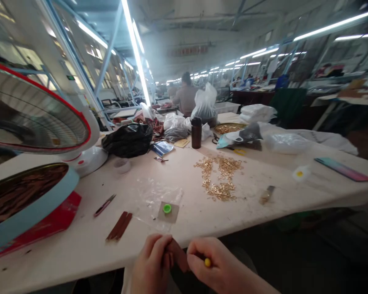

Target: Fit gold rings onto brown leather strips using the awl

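Observation:
At the table's front edge, my left hand point(151, 263) is closed around a brown leather strip point(178, 255). Close beside it, my right hand point(213, 261) grips a thin tool with a rounded yellow end point(207, 262); its working tip is hidden by my fingers. The strip reaches from the left fingers toward the right ones. Just beyond my hands, a green round cap point(167, 208) sits on a small grey square plate point(172, 213). To the left, brown leather strips point(119, 226) lie side by side, with thread snips point(104, 205) behind them.
Small gold metal rings point(222, 190) are spread over the table middle. A tray of brown strips point(49, 208) and a fan point(82, 159) stand left. Farther back are a black bag point(129, 140), a dark bottle point(196, 134) and plastic bags point(205, 102). A phone point(343, 169) lies right.

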{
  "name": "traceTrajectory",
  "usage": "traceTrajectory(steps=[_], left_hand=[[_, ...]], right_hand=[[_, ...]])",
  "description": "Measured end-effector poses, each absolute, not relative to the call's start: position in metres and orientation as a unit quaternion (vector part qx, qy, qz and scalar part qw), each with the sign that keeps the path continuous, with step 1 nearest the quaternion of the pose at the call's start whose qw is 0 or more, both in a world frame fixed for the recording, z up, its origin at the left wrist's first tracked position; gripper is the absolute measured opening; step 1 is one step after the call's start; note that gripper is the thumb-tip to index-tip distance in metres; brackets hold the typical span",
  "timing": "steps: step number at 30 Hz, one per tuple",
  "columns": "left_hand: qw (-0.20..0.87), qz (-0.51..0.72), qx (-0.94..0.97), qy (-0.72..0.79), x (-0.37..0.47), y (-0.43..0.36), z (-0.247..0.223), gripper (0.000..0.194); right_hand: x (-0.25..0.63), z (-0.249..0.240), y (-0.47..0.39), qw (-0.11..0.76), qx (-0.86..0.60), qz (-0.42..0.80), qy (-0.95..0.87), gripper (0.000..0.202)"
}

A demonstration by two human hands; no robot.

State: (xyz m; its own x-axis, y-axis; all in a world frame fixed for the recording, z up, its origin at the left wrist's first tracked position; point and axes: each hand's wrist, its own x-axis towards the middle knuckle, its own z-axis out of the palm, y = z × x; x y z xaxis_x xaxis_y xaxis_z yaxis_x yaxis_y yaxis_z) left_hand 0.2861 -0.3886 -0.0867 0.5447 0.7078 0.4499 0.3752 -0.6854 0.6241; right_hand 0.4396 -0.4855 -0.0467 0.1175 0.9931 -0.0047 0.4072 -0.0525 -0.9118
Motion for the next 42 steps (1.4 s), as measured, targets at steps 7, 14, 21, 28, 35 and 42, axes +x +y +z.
traceTrajectory(steps=[7, 14, 21, 28, 35, 42], left_hand=[[0.45, 0.349, 0.723, 0.39, 0.303, -0.383, -0.102, 0.016], [0.584, 0.36, 0.595, 0.418, 0.313, -0.381, -0.102, 0.023], [0.645, 0.367, 0.491, 0.456, 0.323, -0.376, -0.101, 0.023], [0.677, 0.343, 0.457, 0.464, 0.333, -0.383, -0.085, 0.023], [0.74, 0.308, 0.424, 0.422, 0.328, -0.404, -0.077, 0.028], [0.814, 0.272, 0.336, 0.387, 0.32, -0.42, -0.065, 0.03]], right_hand=[[0.531, -0.082, -0.453, 0.144, -0.838, 0.11, -0.516, 0.012], [0.578, -0.121, -0.412, 0.046, -0.86, 0.103, -0.498, 0.01], [0.572, -0.11, -0.418, 0.072, -0.839, 0.109, -0.528, 0.009], [0.495, -0.079, -0.452, 0.274, -0.744, 0.237, -0.56, 0.006], [0.456, -0.064, -0.468, 0.404, -0.656, 0.332, -0.544, 0.006], [0.451, -0.064, -0.478, 0.491, -0.577, 0.434, -0.487, 0.016]])
